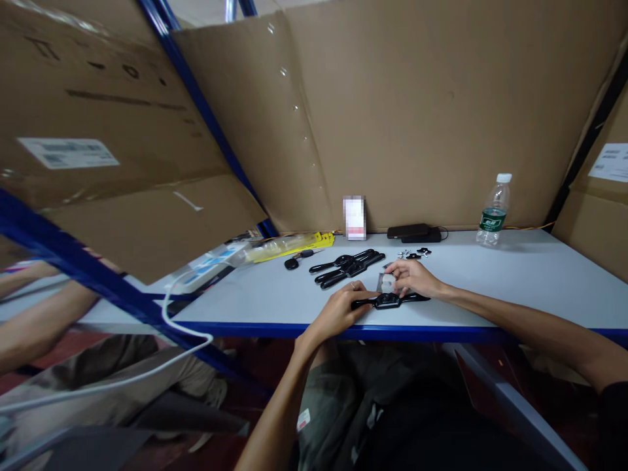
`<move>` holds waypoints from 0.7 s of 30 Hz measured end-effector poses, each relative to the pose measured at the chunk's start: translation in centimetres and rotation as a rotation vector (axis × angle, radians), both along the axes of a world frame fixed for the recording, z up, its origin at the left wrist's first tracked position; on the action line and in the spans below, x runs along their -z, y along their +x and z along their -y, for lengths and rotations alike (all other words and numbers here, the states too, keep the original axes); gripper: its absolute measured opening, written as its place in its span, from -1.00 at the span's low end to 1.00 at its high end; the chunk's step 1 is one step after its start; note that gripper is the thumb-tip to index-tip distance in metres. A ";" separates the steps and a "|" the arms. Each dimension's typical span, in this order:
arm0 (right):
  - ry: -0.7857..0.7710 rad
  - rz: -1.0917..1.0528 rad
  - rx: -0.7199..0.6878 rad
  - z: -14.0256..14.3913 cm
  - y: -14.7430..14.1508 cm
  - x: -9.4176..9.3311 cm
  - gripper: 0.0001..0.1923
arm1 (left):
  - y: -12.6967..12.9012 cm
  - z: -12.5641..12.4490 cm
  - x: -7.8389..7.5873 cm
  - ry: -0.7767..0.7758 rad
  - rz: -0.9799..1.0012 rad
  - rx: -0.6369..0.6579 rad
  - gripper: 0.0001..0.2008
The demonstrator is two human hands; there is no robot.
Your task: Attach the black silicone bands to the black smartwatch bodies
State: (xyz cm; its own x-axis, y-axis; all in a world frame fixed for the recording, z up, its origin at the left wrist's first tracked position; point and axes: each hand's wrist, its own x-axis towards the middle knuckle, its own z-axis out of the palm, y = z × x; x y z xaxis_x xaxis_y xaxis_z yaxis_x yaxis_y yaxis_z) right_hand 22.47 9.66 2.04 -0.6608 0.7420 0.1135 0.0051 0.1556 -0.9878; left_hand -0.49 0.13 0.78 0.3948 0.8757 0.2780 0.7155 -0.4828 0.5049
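A black smartwatch with its strap [390, 301] lies flat near the front edge of the white table [515, 281]. My left hand [339, 310] presses on the left end of the strap. My right hand [413, 277] rests just behind the watch, its fingers pinching a small pale, clear-looking piece [386, 282]. Whether that piece touches the watch I cannot tell.
Several black watch straps [346, 267] lie in a heap behind, with a black key fob [293, 262], small metal parts [415, 252], a dark phone on a case [415, 231], a water bottle [493, 211], yellow packets [289, 246]. Cardboard walls surround. Another person's arm [29, 320] shows at left.
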 end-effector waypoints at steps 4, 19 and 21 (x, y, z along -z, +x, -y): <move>0.090 0.017 -0.012 -0.4 -0.2 0.3 -0.83 | 0.0 0.0 0.0 0.005 0.013 0.001 -0.65; 0.168 0.069 -0.023 -0.2 -0.2 0.8 -0.77 | 0.1 0.0 -0.1 0.000 0.037 -0.003 -0.70; 0.251 0.098 0.024 0.0 -0.2 1.0 -0.79 | 0.2 0.0 -0.2 0.004 0.042 -0.001 -0.72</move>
